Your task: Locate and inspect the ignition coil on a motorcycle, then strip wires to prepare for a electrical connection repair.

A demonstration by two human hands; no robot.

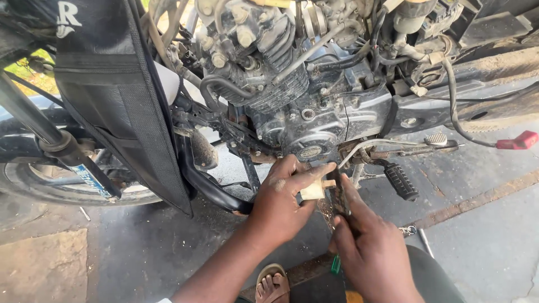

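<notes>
At nine o'clock a front wheel [67, 182] is resting on the concrete floor [140, 252], with a black saddlebag-like cover [120, 106] hanging over it; what is inside that cover cannot be told. Moving toward the centre, the motorcycle engine [297, 90] is filling twelve o'clock, its round side cover [310, 150] sitting just above the hands. The left hand [281, 205] is pinching a small pale block [313, 191] between thumb and fingers, pressing it beneath the engine near six o'clock of that cover. Just beside it, the right hand [373, 255] is closing narrowly around a thin dark tool [338, 199] pointing upward. At three o'clock a rubber footpeg [401, 182] is sticking out, and a red connector [519, 140] is dangling on a cable.
</notes>
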